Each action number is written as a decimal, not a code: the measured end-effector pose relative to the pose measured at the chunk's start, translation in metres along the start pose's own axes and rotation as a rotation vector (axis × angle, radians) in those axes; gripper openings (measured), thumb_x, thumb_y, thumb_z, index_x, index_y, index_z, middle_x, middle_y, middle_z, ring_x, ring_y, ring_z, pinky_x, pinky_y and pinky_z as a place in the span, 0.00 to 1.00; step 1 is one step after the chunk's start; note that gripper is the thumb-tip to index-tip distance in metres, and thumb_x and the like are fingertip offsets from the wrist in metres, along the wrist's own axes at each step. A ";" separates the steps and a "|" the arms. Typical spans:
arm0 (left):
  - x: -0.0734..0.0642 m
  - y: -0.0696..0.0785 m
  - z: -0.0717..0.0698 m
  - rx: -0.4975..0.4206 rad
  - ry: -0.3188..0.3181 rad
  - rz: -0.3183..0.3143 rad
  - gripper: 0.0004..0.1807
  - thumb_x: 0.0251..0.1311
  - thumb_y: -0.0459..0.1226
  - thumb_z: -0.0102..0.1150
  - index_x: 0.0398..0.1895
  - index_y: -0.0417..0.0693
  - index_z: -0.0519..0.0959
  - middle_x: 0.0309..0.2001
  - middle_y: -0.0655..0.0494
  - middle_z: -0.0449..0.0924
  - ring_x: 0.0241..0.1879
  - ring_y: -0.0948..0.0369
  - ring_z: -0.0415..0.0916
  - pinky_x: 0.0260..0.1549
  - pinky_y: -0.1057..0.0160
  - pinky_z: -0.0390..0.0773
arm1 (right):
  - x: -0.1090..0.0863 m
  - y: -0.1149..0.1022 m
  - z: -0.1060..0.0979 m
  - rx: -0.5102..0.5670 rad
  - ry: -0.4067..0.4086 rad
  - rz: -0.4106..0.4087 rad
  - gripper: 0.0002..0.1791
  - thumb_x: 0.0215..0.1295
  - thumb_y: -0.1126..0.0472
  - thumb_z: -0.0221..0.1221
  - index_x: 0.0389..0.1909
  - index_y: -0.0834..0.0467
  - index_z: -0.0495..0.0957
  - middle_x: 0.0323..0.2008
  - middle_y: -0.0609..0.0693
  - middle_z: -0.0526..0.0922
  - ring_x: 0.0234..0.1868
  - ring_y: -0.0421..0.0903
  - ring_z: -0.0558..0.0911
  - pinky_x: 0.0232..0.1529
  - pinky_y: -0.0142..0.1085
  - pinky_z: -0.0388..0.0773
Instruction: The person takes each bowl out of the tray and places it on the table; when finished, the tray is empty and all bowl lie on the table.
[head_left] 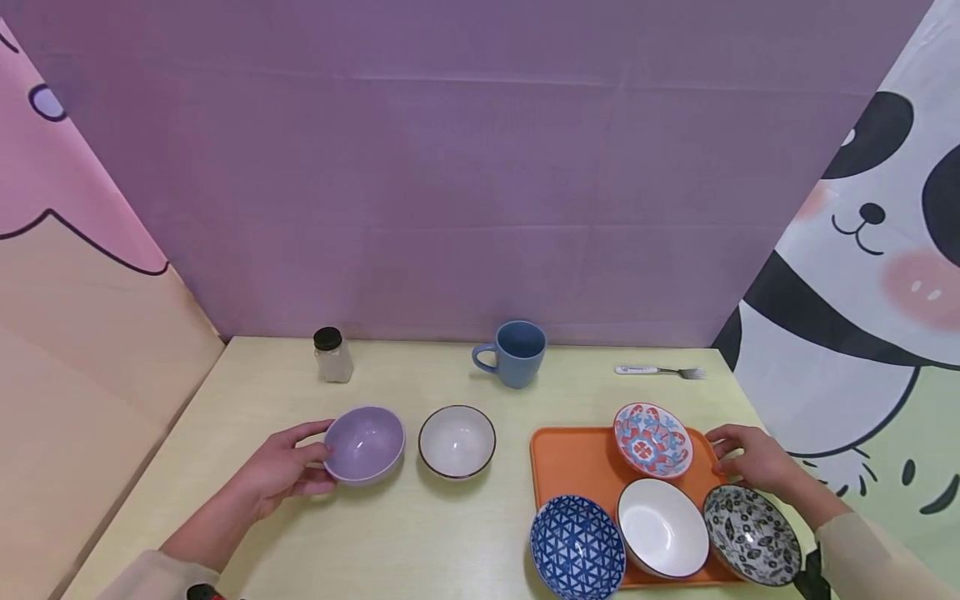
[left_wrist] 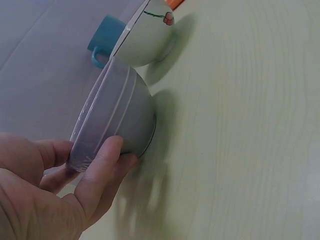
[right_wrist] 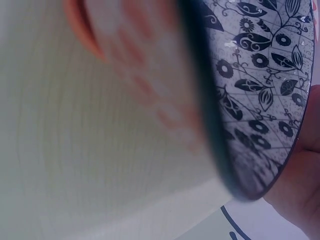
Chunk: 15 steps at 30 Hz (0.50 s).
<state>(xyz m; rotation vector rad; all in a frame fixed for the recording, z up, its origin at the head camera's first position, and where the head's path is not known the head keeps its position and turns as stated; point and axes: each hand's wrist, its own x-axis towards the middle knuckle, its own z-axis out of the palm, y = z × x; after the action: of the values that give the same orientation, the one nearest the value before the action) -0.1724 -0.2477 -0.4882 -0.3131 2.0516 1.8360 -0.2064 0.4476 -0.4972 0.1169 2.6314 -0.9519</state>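
Observation:
A purple bowl (head_left: 365, 447) is in my left hand (head_left: 296, 462), pinched at its left side. In the left wrist view the thumb is at its rim and the fingers lie against its outer wall. A white bowl with a dark rim (head_left: 457, 442) stands just right of it. Loosely bent, my right hand (head_left: 753, 457) is at the right edge of an orange tray (head_left: 570, 458), and I see nothing held; whether it touches the tray is unclear. Nearest to it are a red-and-blue patterned bowl (head_left: 652, 440) and a black-and-white floral bowl (head_left: 752, 533), which partly hides it in the right wrist view.
A white bowl (head_left: 663, 529) and a blue patterned bowl (head_left: 577, 547) are at the tray's front. Along the back of the table are a black-lidded jar (head_left: 333, 357), a blue mug (head_left: 519, 354) and a fork (head_left: 660, 372). A purple backdrop (head_left: 480, 192) rises behind.

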 end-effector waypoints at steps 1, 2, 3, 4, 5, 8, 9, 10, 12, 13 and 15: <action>0.000 0.000 0.000 0.000 -0.001 0.001 0.37 0.69 0.29 0.52 0.80 0.37 0.54 0.52 0.34 0.77 0.34 0.55 0.86 0.38 0.54 0.90 | 0.000 0.000 0.000 -0.003 0.002 -0.003 0.28 0.64 0.68 0.65 0.64 0.69 0.71 0.48 0.62 0.80 0.41 0.50 0.81 0.37 0.43 0.88; 0.000 0.000 0.000 -0.002 -0.004 0.002 0.36 0.69 0.29 0.52 0.80 0.37 0.54 0.52 0.34 0.77 0.34 0.55 0.86 0.38 0.54 0.90 | 0.000 0.000 0.000 -0.005 0.006 -0.004 0.28 0.64 0.68 0.65 0.64 0.69 0.71 0.48 0.61 0.81 0.41 0.50 0.81 0.37 0.43 0.88; 0.000 0.001 -0.001 0.000 -0.014 0.007 0.37 0.70 0.29 0.52 0.80 0.36 0.53 0.51 0.34 0.78 0.34 0.54 0.86 0.38 0.54 0.90 | -0.001 -0.001 0.000 -0.007 0.011 -0.005 0.27 0.64 0.68 0.64 0.64 0.69 0.72 0.48 0.61 0.81 0.41 0.50 0.81 0.37 0.43 0.88; -0.001 0.001 -0.001 -0.002 -0.017 0.008 0.37 0.70 0.29 0.52 0.80 0.35 0.53 0.50 0.35 0.79 0.35 0.54 0.86 0.38 0.54 0.90 | -0.001 -0.001 0.000 -0.012 0.014 -0.008 0.27 0.64 0.68 0.64 0.64 0.69 0.72 0.47 0.61 0.81 0.40 0.49 0.81 0.37 0.43 0.88; -0.001 0.001 -0.001 -0.005 -0.024 0.008 0.37 0.70 0.29 0.52 0.80 0.35 0.53 0.50 0.36 0.79 0.35 0.54 0.87 0.38 0.54 0.90 | -0.002 -0.002 0.000 -0.016 0.017 -0.013 0.27 0.64 0.69 0.64 0.64 0.69 0.72 0.47 0.61 0.81 0.40 0.49 0.81 0.36 0.43 0.88; -0.002 0.000 -0.002 -0.015 -0.043 0.011 0.37 0.71 0.29 0.53 0.80 0.35 0.51 0.48 0.37 0.81 0.37 0.53 0.87 0.39 0.53 0.90 | -0.004 -0.005 0.000 -0.030 0.025 -0.029 0.26 0.64 0.70 0.64 0.63 0.70 0.72 0.46 0.60 0.81 0.39 0.49 0.81 0.36 0.42 0.88; -0.002 -0.001 -0.002 -0.018 -0.051 0.013 0.38 0.71 0.30 0.54 0.80 0.34 0.50 0.48 0.38 0.82 0.38 0.52 0.87 0.40 0.53 0.89 | -0.005 -0.006 0.000 -0.034 0.026 -0.035 0.26 0.64 0.70 0.64 0.63 0.71 0.73 0.45 0.59 0.81 0.39 0.49 0.81 0.36 0.42 0.88; -0.003 -0.002 -0.003 -0.023 -0.052 0.011 0.38 0.71 0.30 0.54 0.80 0.35 0.51 0.49 0.38 0.82 0.38 0.52 0.87 0.40 0.52 0.89 | -0.005 -0.006 0.000 -0.040 0.027 -0.041 0.26 0.64 0.70 0.64 0.62 0.71 0.73 0.45 0.59 0.81 0.39 0.49 0.81 0.36 0.42 0.88; -0.003 -0.004 -0.005 -0.019 -0.070 0.018 0.39 0.72 0.31 0.55 0.80 0.35 0.49 0.51 0.35 0.82 0.41 0.51 0.87 0.41 0.51 0.89 | -0.005 -0.007 -0.001 -0.056 0.026 -0.058 0.26 0.63 0.70 0.65 0.62 0.72 0.73 0.44 0.59 0.81 0.38 0.48 0.82 0.36 0.42 0.88; -0.002 -0.005 -0.006 -0.011 -0.081 0.022 0.39 0.72 0.32 0.55 0.81 0.35 0.49 0.54 0.33 0.82 0.42 0.50 0.87 0.42 0.51 0.89 | -0.005 -0.007 -0.002 -0.059 0.026 -0.060 0.27 0.63 0.69 0.66 0.62 0.71 0.74 0.44 0.58 0.82 0.38 0.48 0.82 0.35 0.42 0.89; -0.003 -0.006 -0.008 0.010 -0.095 0.027 0.40 0.73 0.33 0.56 0.81 0.36 0.48 0.58 0.31 0.79 0.45 0.49 0.87 0.42 0.50 0.89 | -0.003 -0.006 -0.003 -0.063 0.023 -0.064 0.27 0.62 0.69 0.67 0.62 0.71 0.74 0.44 0.58 0.82 0.37 0.48 0.83 0.34 0.42 0.89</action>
<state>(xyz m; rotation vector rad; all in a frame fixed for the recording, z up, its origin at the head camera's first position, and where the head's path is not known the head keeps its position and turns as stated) -0.1688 -0.2565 -0.4917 -0.1919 2.0091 1.8199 -0.2051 0.4451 -0.4908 0.0290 2.6977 -0.8912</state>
